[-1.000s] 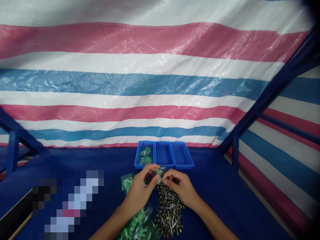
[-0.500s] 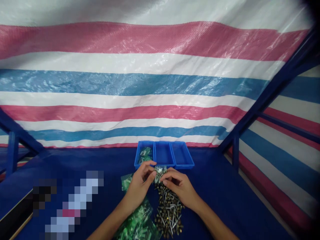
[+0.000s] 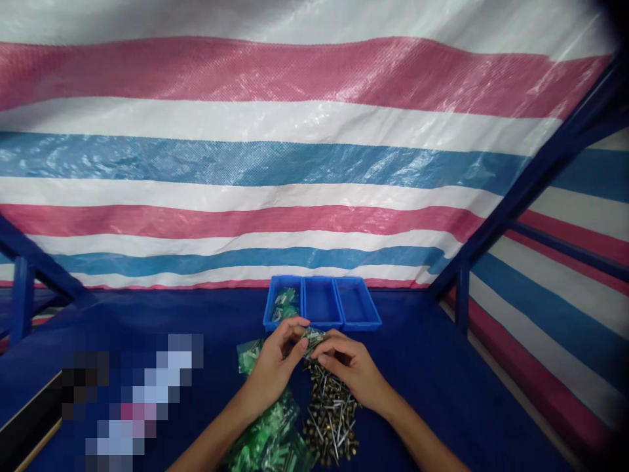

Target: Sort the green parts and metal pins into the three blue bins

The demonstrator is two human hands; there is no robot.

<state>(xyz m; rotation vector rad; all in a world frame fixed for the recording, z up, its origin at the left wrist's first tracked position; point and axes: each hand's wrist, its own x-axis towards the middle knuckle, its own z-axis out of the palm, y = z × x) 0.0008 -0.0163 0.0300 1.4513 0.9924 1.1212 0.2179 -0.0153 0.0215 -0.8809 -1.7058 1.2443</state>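
A small clear plastic bag point(image 3: 313, 339) with thin metal pieces inside is pinched between my two hands, just in front of the blue bins. My left hand point(image 3: 278, 357) grips its left side with thumb and fingers. On the other side, my right hand point(image 3: 351, 367) closes its thumb and fingertips on the bag's edge. Below the bag lies a pile of screws point(image 3: 331, 416) with brassy heads and silver shanks. Green-tinted plastic bags point(image 3: 272, 436) are heaped under and beside my left forearm, and another green bag point(image 3: 249, 355) lies left of my left hand.
Three joined blue bins point(image 3: 322, 303) stand at the back of the blue table point(image 3: 196, 314); the left one holds several small bags point(image 3: 285, 303). A dark, light-edged object point(image 3: 32, 416) and a blurred patch lie at left. Striped sheeting hangs behind blue frame bars point(image 3: 463, 298).
The small bag has tipped down and looks flatter between my fingers. Both hands stay almost in place, and the view has shifted slightly.
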